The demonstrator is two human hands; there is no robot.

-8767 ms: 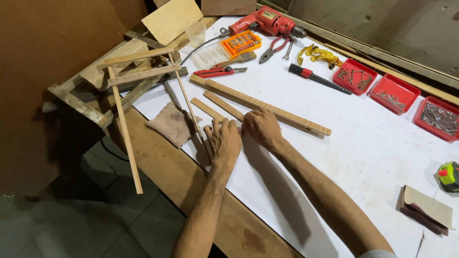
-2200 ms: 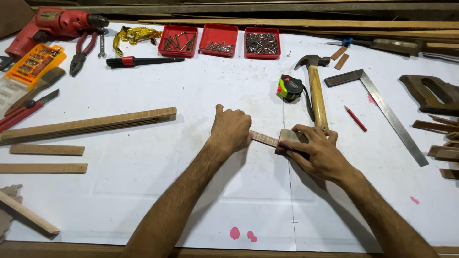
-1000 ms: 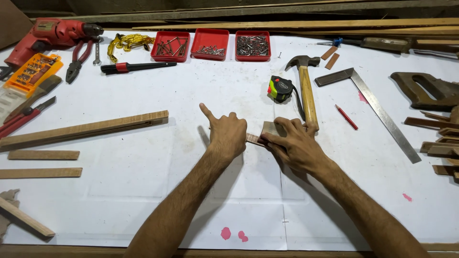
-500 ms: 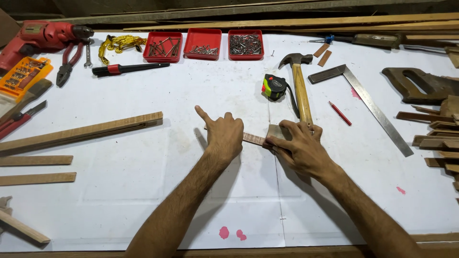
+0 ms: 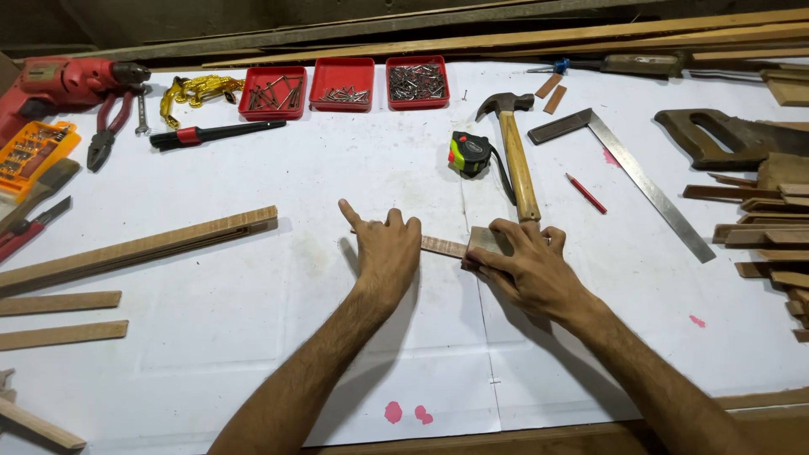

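Left hand: your left hand (image 5: 389,251) lies palm down on the strip (image 5: 442,246), fingers spread wide, forefinger pointing away from you; it presses rather than grips.
Right hand: your right hand (image 5: 527,266) is closed around the block (image 5: 486,242), fingers curled over its top.
Strip: a thin wooden piece, flat on the white surface (image 5: 253,354), running between your two hands; its left part is hidden under your palm.
Block: a small pale piece resting on the strip's right end.
Nearby: the hammer (image 5: 514,152) lies just beyond the block, handle towards you; the tape measure (image 5: 470,153) sits just left of it, and the red pencil (image 5: 585,193) to the right.
Containers: three red square trays (image 5: 345,84) stand in a row at the far edge, filled with nails and screws; an orange case (image 5: 25,147) of bits lies far left.
Left side: a long batten (image 5: 139,249) lies well apart from your hands.
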